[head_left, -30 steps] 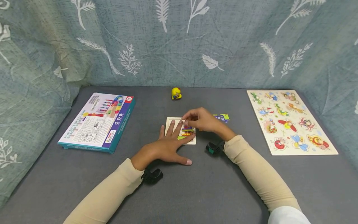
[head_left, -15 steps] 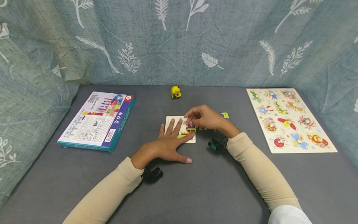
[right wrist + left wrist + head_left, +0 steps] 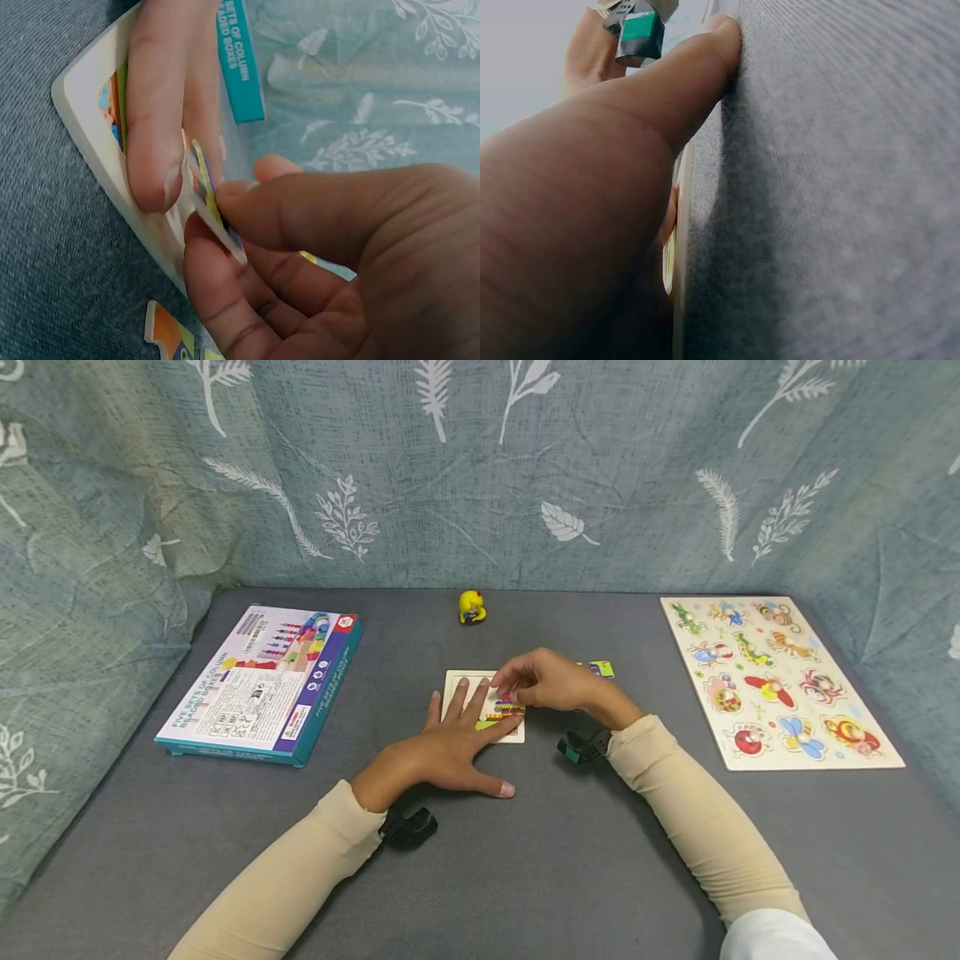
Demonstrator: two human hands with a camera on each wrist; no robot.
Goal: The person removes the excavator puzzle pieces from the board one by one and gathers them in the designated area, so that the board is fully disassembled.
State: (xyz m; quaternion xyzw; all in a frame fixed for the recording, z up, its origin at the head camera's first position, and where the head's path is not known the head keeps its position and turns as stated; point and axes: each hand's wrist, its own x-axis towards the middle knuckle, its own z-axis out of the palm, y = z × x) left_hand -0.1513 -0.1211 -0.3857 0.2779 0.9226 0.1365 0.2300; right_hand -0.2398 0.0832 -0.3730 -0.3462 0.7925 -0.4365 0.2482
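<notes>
My left hand (image 3: 457,756) lies with spread fingers over a small pale wooden puzzle board (image 3: 453,679), thumb out on the table. Some of the board's picture is covered by those fingers (image 3: 154,120). At the board's right side, my right hand (image 3: 553,681) pinches a thin, colourful puzzle piece (image 3: 211,202) between thumb and fingers. In the right wrist view the piece stands tilted, close beside the left fingertips. Whether it touches the board cannot be told. The left wrist view shows mostly the left thumb (image 3: 682,82) and the board's edge (image 3: 682,255).
Loose puzzle pieces (image 3: 602,669) lie beyond the right hand, and an orange one (image 3: 169,330) is near the board. A boxed set (image 3: 255,693) sits at left, an insect puzzle board (image 3: 780,685) at right. A yellow toy figure (image 3: 472,607) stands at the back.
The right hand with its puzzle piece shifted slightly right, then came a little lower and nearer the board. The left hand has stayed in place.
</notes>
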